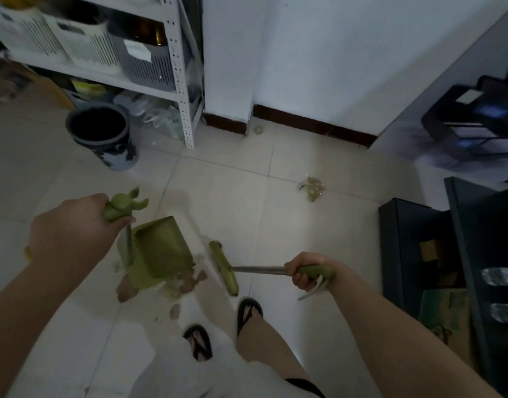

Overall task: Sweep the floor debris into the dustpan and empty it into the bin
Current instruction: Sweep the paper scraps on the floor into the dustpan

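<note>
We held the green dustpan (158,251) by its upright handle in our left hand (74,231), fingers wrapped tight around the grip at the top. Our right hand (307,271) was clenched around the handle of the short green broom (222,267), whose metal shaft ran roughly level from that hand leftward to the broom head. The head's long axis lay across the shaft, pointing away from us, and it stood just to the right of the dustpan's open mouth.

Between broom head and pan lay the nearest debris (189,282): brownish scraps and pale crumbs on the tile floor (247,202), some touching the pan's lip, one piece nearer our sandalled feet. So the pile sat left of the broom and close to the pan, and we judged a short leftward stroke with the right hand would carry it in.

A second clump of debris (311,188) lay well apart, farther out and to the right, and a small bit (258,129) rested against the wall's skirting. The dark bin (100,133) stood open beyond the left hand, beside the white shelving (186,110).
</note>
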The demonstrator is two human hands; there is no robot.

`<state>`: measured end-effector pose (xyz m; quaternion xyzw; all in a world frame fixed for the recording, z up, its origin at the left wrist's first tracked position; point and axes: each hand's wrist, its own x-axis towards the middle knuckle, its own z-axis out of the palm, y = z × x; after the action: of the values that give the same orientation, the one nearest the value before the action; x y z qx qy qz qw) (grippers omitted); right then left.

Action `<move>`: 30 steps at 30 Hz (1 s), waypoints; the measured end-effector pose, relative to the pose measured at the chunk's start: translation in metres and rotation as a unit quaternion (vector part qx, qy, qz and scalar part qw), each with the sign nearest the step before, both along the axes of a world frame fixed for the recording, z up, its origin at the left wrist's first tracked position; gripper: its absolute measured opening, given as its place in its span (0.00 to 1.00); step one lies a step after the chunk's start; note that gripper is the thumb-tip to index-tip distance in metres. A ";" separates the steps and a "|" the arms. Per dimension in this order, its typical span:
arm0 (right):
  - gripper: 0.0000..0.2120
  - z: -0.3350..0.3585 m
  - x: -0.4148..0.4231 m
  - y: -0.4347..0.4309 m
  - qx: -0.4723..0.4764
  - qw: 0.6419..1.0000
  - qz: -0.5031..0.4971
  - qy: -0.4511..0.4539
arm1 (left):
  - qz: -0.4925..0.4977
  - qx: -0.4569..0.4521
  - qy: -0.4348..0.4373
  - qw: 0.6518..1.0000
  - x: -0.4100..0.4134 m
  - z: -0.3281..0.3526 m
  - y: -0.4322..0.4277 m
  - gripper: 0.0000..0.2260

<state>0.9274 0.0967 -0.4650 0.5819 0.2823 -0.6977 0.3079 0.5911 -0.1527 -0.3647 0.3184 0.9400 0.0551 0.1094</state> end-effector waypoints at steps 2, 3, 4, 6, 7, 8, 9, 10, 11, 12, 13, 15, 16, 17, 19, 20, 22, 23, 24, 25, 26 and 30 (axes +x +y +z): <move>0.11 0.005 0.006 0.024 0.023 1.000 0.017 -0.003 | -0.011 -0.016 0.003 1.000 -0.002 -0.005 0.013 0.18; 0.12 0.009 0.005 0.038 0.039 0.999 0.032 -0.009 | -0.015 -0.016 0.005 1.000 -0.003 -0.008 0.019 0.19; 0.11 0.014 0.004 0.052 0.059 0.997 0.044 -0.013 | -0.017 -0.017 0.011 1.000 -0.004 -0.009 0.027 0.19; 0.04 0.017 -0.002 0.088 0.089 0.994 0.055 -0.015 | -0.018 -0.013 0.032 0.999 -0.007 -0.012 0.045 0.21; 0.03 0.018 -0.005 0.109 0.106 0.992 0.059 -0.019 | -0.016 -0.011 0.046 0.999 -0.010 -0.017 0.055 0.21; 0.04 0.018 -0.008 0.129 0.129 0.989 0.067 -0.027 | -0.013 -0.012 0.053 0.998 -0.010 -0.019 0.067 0.22; 0.06 0.018 -0.011 0.151 0.151 0.985 0.077 -0.031 | -0.006 -0.017 0.057 0.998 -0.008 -0.022 0.079 0.23; 0.07 0.018 -0.013 0.171 0.176 0.980 0.088 -0.034 | 0.003 -0.024 0.059 0.998 -0.003 -0.022 0.092 0.24; 0.08 0.017 -0.015 0.192 0.202 0.973 0.105 -0.037 | 0.012 -0.018 0.053 0.998 0.004 -0.021 0.106 0.24; 0.08 0.018 -0.016 0.213 0.226 0.966 0.118 -0.040 | 0.024 -0.010 0.042 0.999 0.015 -0.018 0.120 0.23; 0.07 0.018 -0.015 0.234 0.248 0.960 0.121 -0.042 | 0.040 -0.008 0.032 0.999 0.026 -0.016 0.136 0.22; 0.07 0.022 -0.011 0.272 0.284 0.951 0.117 -0.042 | 0.061 -0.024 0.009 0.998 0.047 -0.009 0.167 0.21; 0.07 0.023 -0.008 0.290 0.298 0.946 0.117 -0.040 | 0.067 -0.033 -0.006 0.997 0.056 -0.005 0.182 0.22; 0.09 0.022 -0.003 0.307 0.311 0.942 0.120 -0.038 | 0.066 -0.040 -0.022 0.997 0.063 -0.004 0.196 0.22; 0.10 0.017 0.007 0.341 0.338 0.932 0.128 -0.039 | 0.062 -0.037 -0.047 0.996 0.081 -0.002 0.221 0.21; 0.09 0.012 0.012 0.357 0.351 0.926 0.133 -0.043 | 0.067 -0.031 -0.055 0.996 0.088 -0.002 0.233 0.20; 0.08 -0.004 0.019 0.389 0.370 0.915 0.154 -0.056 | 0.077 -0.029 -0.069 0.994 0.094 -0.009 0.253 0.20; 0.08 -0.016 0.022 0.403 0.374 0.909 0.176 -0.061 | 0.079 -0.029 -0.075 0.994 0.095 -0.017 0.260 0.20; 0.07 -0.029 0.024 0.416 0.373 0.903 0.202 -0.068 | 0.081 -0.030 -0.080 0.993 0.095 -0.026 0.267 0.21; 0.07 -0.043 0.026 0.425 0.372 0.899 0.219 -0.076 | 0.085 -0.031 -0.082 0.993 0.094 -0.035 0.272 0.21; 0.07 -0.056 0.026 0.431 0.369 0.897 0.227 -0.083 | 0.084 -0.031 -0.081 0.993 0.092 -0.044 0.278 0.23; 0.07 -0.095 0.018 0.425 0.309 0.920 0.236 -0.057 | 0.078 -0.036 -0.092 0.992 0.086 -0.067 0.286 0.26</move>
<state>0.9456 0.5222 -0.5596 0.6035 0.5948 -0.4484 0.2845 0.6771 0.1337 -0.4316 0.2332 0.9494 0.0588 0.2019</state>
